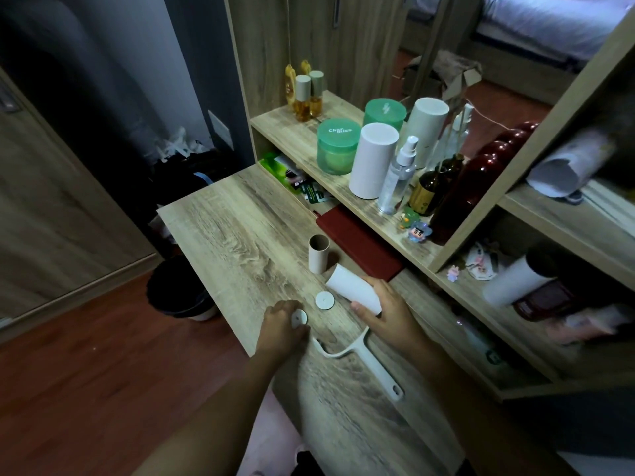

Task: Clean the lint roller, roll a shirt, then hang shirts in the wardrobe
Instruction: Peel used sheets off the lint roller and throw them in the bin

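Left hand (283, 324) and right hand (385, 310) over desk (240, 235): lint roller apart, refit pending.
Handle (364, 359) lies bare between the hands; right hand grips tilted white roll (350, 290); core (318, 254) stands beside it; left hand pinches cap (299, 318); second cap (323, 299) lies loose. Shirt rolling and hanging not yet done.

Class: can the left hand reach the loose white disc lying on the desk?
Probably yes: the loose disc lies uncovered beside the left hand, nothing between, though that hand already holds a second disc.
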